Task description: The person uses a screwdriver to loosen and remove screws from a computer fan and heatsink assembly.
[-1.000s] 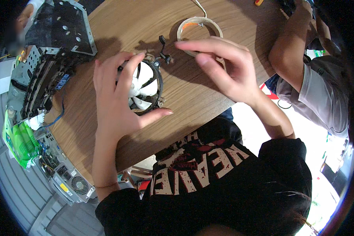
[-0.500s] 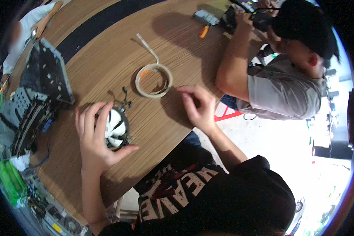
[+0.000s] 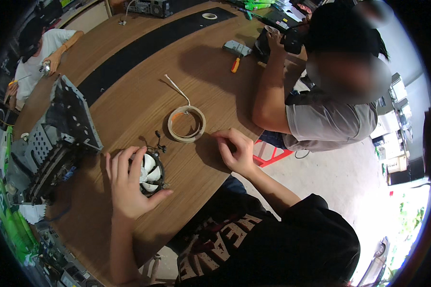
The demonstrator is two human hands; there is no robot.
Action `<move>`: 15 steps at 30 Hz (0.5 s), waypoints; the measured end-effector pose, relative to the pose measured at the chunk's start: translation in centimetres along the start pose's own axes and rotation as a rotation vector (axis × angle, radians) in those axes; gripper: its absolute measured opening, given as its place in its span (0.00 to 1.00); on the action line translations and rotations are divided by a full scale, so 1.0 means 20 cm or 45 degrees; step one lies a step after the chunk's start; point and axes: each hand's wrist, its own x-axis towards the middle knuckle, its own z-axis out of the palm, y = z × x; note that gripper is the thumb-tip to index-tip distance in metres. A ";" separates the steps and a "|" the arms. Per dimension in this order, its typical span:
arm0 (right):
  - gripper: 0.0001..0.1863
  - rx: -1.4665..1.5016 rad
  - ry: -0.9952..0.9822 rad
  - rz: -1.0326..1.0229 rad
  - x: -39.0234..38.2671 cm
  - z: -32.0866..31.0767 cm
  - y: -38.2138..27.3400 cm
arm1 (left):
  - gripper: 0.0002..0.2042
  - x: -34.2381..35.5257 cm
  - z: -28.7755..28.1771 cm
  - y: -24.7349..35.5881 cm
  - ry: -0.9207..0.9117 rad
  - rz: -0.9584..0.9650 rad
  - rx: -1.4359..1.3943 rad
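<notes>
A round computer cooling fan (image 3: 152, 175) with white blades and a dark frame lies on the wooden table, a short dark cable with a plug (image 3: 160, 142) beside it. My left hand (image 3: 129, 185) spreads over the fan's left side, its fingertips at the upper rim and the thumb stretched out past the lower rim. The hand covers part of the fan. To the right, my right hand (image 3: 238, 152) is raised near the table edge with thumb and index finger pinched together; anything between them is too small to see. Between and beyond my hands lies a roll of pale tape (image 3: 187, 124).
An open metal computer case (image 3: 74, 112) stands at the left. A pale strip (image 3: 177, 89) reaches beyond the tape roll. Farther off lies an orange-and-yellow-handled screwdriver (image 3: 235, 65) by a grey metal part (image 3: 237, 48). One co-worker (image 3: 330, 117) sits at the right, another (image 3: 43, 55) far left.
The view has tipped so that more of the far table shows. My right thumb and index finger have drawn closer together. My left hand stays over the fan.
</notes>
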 end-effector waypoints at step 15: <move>0.15 -0.218 0.046 -0.195 0.01 0.00 -0.02 | 0.43 -0.01 0.00 0.01 0.071 -0.027 -0.058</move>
